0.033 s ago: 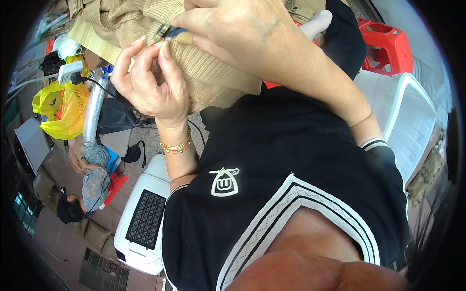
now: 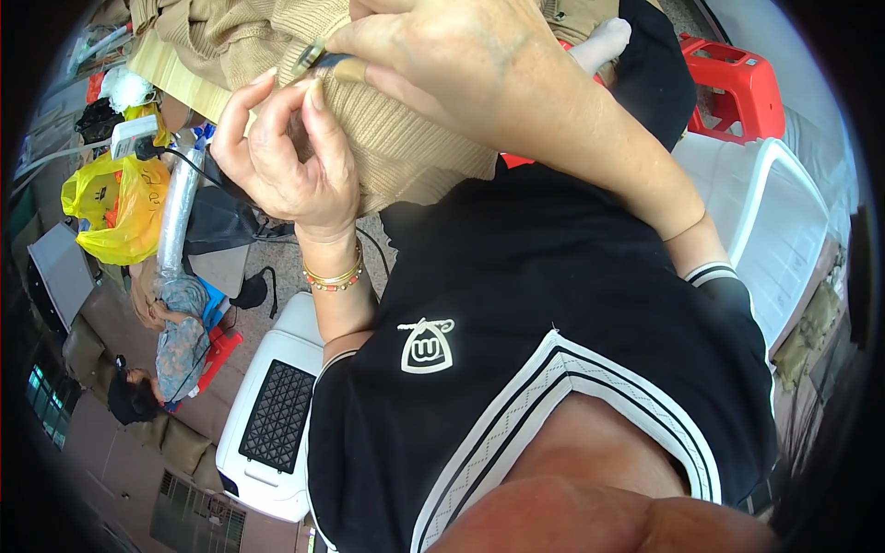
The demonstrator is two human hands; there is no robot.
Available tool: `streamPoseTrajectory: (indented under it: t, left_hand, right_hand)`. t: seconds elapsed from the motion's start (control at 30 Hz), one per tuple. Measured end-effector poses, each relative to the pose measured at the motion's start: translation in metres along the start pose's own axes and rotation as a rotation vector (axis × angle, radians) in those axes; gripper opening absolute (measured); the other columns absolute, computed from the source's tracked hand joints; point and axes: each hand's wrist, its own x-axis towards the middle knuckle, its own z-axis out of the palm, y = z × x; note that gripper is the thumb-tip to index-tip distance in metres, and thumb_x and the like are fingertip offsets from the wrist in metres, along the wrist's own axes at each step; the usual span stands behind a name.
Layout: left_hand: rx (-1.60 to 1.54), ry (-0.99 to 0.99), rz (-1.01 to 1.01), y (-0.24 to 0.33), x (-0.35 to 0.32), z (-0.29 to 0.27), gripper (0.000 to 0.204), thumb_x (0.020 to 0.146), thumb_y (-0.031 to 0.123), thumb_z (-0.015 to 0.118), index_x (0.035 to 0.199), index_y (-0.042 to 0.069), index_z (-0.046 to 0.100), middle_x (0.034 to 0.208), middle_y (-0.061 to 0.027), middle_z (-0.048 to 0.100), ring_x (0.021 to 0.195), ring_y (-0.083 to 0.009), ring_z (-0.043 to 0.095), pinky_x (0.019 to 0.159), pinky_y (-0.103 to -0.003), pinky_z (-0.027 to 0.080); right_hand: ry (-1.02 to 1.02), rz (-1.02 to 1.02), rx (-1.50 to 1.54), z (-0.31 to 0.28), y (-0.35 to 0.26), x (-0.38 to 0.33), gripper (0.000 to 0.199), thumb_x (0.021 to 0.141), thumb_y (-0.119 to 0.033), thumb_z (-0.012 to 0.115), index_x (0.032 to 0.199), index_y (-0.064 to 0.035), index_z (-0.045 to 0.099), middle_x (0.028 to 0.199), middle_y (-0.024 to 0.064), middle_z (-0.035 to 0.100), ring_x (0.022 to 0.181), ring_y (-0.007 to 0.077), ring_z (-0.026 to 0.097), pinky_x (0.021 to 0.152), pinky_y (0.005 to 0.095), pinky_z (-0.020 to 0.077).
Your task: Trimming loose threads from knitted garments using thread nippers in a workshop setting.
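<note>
Pinches a small shiny piece [image 2: 307, 61] in the right hand [image 2: 452, 69] over tan ribbed knit [image 2: 406, 138]; bunches left hand [image 2: 293, 170] fingertips just beside it. Honestly can't tell on what.

knitwear [image 2: 406, 138]: ribbed matt cloth | stool [image 2: 763, 88]: glossy plastic | bag [image 2: 138, 226]: crinkled plastic

Right hand [image 2: 461, 64], thumb [image 2: 351, 69] shifted slightly

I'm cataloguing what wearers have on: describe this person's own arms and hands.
The left hand and right hand are ungloved. A golden bangle and a bracelet with orange beads circle the left wrist; no jewellery shows on the right. The black sleeves are short, with white trim striped in black.
</note>
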Motion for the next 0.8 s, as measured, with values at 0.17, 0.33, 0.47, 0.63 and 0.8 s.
streamPoseTrajectory:
  t: [0.17, 0.33, 0.47, 0.63, 0.8]
  left_hand:
    - [-0.272, -0.025, -0.276, -0.002, -0.005, -0.004, 0.033, 0.095, 0.007, 0.070, 0.123, -0.001, 0.056, 0.125, -0.0130, 0.052, 0.105, -0.0197, 0.059, 0.091, -0.031, 0.049]
    - [-0.489, -0.128, -0.632, 0.006, -0.005, -0.027, 0.046, 0.088, 0.002, 0.079, 0.129, 0.000, 0.060, 0.114, -0.0039, 0.061, 0.098, -0.0107, 0.057, 0.088, -0.024, 0.047]
    - [-0.732, -0.095, -0.721, 0.013, 0.002, -0.047, 0.036, 0.088, -0.010, 0.072, 0.121, -0.004, 0.061, 0.107, -0.0053, 0.064, 0.092, -0.0094, 0.060, 0.086, -0.022, 0.051]
    - [-0.867, -0.187, -0.825, -0.021, -0.018, -0.096, 0.033, 0.093, -0.003, 0.064, 0.125, -0.007, 0.056, 0.115, -0.0132, 0.067, 0.100, -0.0164, 0.065, 0.090, -0.028, 0.050]
    - [-0.590, -0.342, -0.931, -0.035, -0.025, -0.116, 0.030, 0.091, -0.006, 0.068, 0.120, -0.003, 0.061, 0.109, -0.0082, 0.068, 0.093, -0.0105, 0.065, 0.086, -0.024, 0.051]
  right_hand:
    - [0.090, 0.036, 0.211, -0.003, 0.004, -0.002, 0.022, 0.085, -0.007, 0.066, 0.104, 0.0029, 0.067, 0.096, 0.0167, 0.062, 0.086, 0.0348, 0.065, 0.072, 0.0396, 0.0537]
    - [-0.061, 0.115, 0.430, -0.031, 0.016, -0.006, 0.027, 0.086, -0.011, 0.074, 0.109, 0.0024, 0.070, 0.100, 0.0162, 0.068, 0.089, 0.0324, 0.066, 0.078, 0.0371, 0.0528]
    - [-0.157, -0.084, 0.308, -0.028, 0.027, -0.020, 0.030, 0.087, -0.010, 0.075, 0.114, 0.0006, 0.070, 0.097, 0.0147, 0.068, 0.086, 0.0280, 0.066, 0.076, 0.0346, 0.0515]
    - [-0.230, -0.368, 0.297, -0.021, 0.037, -0.029, 0.031, 0.087, -0.008, 0.078, 0.116, -0.0010, 0.070, 0.092, 0.0117, 0.066, 0.081, 0.0267, 0.064, 0.069, 0.0339, 0.0505]
    - [-0.195, -0.426, 0.434, -0.023, 0.040, -0.038, 0.031, 0.087, -0.006, 0.079, 0.116, -0.0009, 0.072, 0.093, 0.0100, 0.067, 0.080, 0.0224, 0.064, 0.068, 0.0312, 0.0499]
